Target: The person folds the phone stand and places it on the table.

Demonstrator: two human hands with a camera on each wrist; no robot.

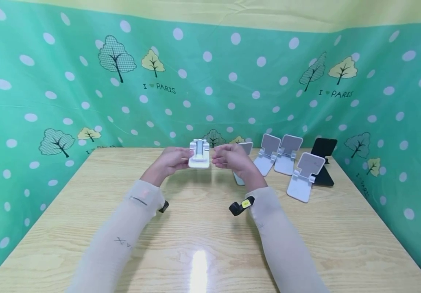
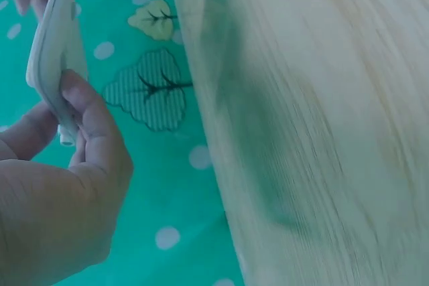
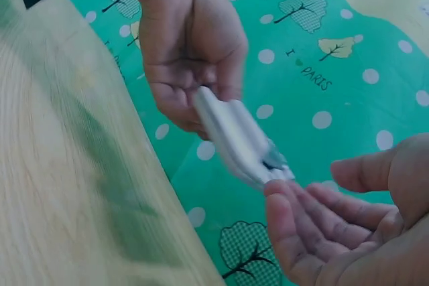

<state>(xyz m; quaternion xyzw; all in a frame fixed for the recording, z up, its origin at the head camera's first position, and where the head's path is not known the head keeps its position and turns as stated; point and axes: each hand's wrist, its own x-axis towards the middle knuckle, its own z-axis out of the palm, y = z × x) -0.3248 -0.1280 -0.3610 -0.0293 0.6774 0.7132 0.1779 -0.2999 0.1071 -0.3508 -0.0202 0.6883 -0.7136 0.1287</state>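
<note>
A white folded phone stand (image 1: 199, 154) is raised over the far part of the table, its hinge side facing the head camera. My left hand (image 1: 173, 158) pinches it by one side, thumb against one face and fingers on the other, as the left wrist view shows of the stand (image 2: 59, 51). On the opposite side is my right hand (image 1: 234, 156), fingers loosely bent and thumb held apart. In the right wrist view its fingertips (image 3: 278, 195) are right at the end of the stand (image 3: 234, 138).
Several white phone stands with grey pads, among them one in front (image 1: 299, 189), stand unfolded on the wooden table (image 1: 210, 228) at the right. A black phone stand (image 1: 323, 147) is beside them. Behind the table hangs a green dotted curtain (image 1: 210, 73).
</note>
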